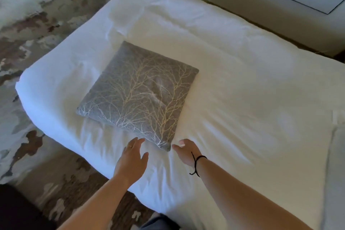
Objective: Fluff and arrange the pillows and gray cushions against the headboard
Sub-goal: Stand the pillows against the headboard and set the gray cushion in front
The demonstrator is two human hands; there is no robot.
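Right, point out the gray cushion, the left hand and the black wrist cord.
gray cushion [139,91], head view, middle of its branch-patterned face.
left hand [131,158], head view, back of the hand.
black wrist cord [196,162], head view, band across the right wrist.

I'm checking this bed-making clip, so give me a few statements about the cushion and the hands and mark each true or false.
1. The gray cushion lies flat on the white bedding. True.
2. The left hand is gripping the cushion's corner. False: its fingers are straight, beside the cushion's near edge, gripping nothing.
3. The right hand has a dark band at the wrist. True.
4. Two gray cushions are stacked on the bed. False: only one is visible.
5. The cushion has a branch pattern. True.
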